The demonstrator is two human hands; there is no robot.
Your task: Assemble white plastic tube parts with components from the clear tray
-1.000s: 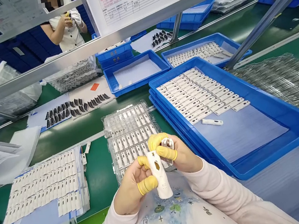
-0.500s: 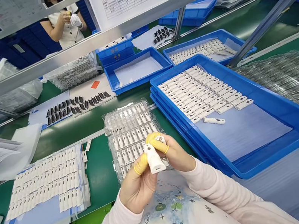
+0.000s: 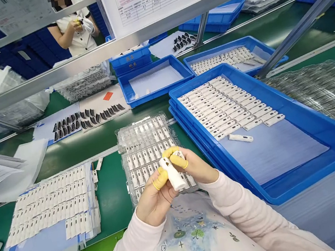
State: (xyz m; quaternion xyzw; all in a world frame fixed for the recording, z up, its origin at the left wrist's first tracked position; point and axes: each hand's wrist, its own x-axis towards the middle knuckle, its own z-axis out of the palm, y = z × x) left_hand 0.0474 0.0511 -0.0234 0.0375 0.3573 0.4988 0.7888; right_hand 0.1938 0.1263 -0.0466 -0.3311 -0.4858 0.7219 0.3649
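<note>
Between my two hands is a white plastic housing (image 3: 174, 176), long and narrow, with a dark oval hole near its upper end. My left hand (image 3: 154, 198) grips its left side, thumb and fingers closed, with yellow finger cots on. From the right, my right hand (image 3: 195, 164), also in yellow finger cots, is closed at the upper end; a small white piece (image 3: 179, 154) shows by its fingertips, partly hidden. Just beyond and under my hands lies a clear blister tray (image 3: 139, 141) holding rows of similar white housings.
At right, a blue tray (image 3: 305, 181) on a stack carries rows of white housings. On the left, more housings (image 3: 48, 201) lie on blue-white sheets. Curved black parts (image 3: 66, 126) sit farther back. A metal rail (image 3: 79, 56) crosses overhead; a co-worker (image 3: 75, 34) stands beyond it.
The white housing has turned in my fingers, its lower end now angled to the right and its end face less visible. My left hand has shifted slightly right.
</note>
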